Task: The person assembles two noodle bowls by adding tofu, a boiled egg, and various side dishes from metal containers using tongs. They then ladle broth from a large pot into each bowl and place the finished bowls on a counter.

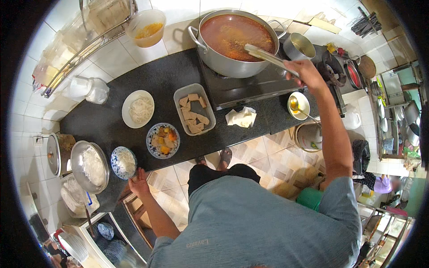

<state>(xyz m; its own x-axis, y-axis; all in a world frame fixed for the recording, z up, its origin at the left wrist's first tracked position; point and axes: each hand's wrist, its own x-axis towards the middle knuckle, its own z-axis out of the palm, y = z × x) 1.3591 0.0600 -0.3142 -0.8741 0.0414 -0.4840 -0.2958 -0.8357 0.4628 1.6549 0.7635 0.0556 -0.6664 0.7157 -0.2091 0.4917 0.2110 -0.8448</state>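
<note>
My right hand (304,73) is closed round the end of a pair of metal tongs (272,59), whose tips reach over the large pot (232,67) of red-brown broth. At the counter's front edge on the left, my left hand (139,182) is open, fingers apart, beside a blue-patterned bowl (124,162) of white noodles. Whether its fingertips touch that bowl I cannot tell. Another patterned bowl (163,141) holds orange and pale chunks. Behind it stands a white bowl (138,109) of noodles, and to the right a grey tray (195,109) with several light-brown slices.
A crumpled white cloth or tissue (241,117) lies before the black stove (250,91). Right of it stands a small bowl (298,106) with a spoon. A small pot (299,46) sits beside the big one. At far left a metal colander (90,166) holds noodles.
</note>
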